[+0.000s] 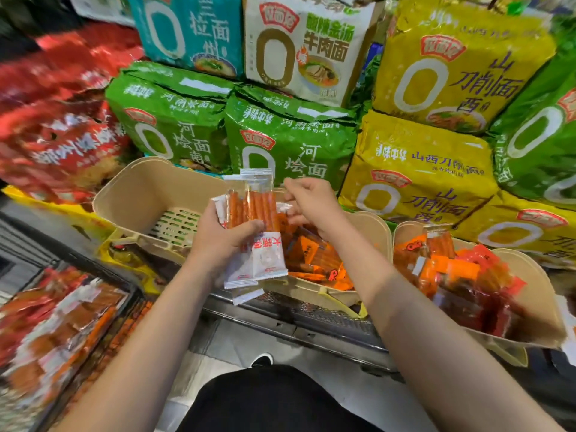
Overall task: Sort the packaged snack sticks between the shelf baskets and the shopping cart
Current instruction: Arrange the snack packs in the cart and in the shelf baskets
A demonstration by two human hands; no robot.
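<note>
While the left hand (223, 241) grips a bundle of snack stick packets (254, 232) around its middle, the right hand (308, 202) sits just to the right of the bundle's upper half, fingers loosely curled and touching the packet edges; whether it pinches one cannot be told. Bundle long axis: near to far, clear sealed ends pointing away from the person. Both hands are over the middle basket (131, 194), whose left part shows bare slotted floor and whose right part holds orange packets (311, 257). A second basket (536, 294), near right, is full of orange and red packets. The shopping cart (62, 322) lies near left, below the left forearm, so the left hand is judged nearer to it. Noodle bags (280, 135) are stacked behind the baskets.
</note>
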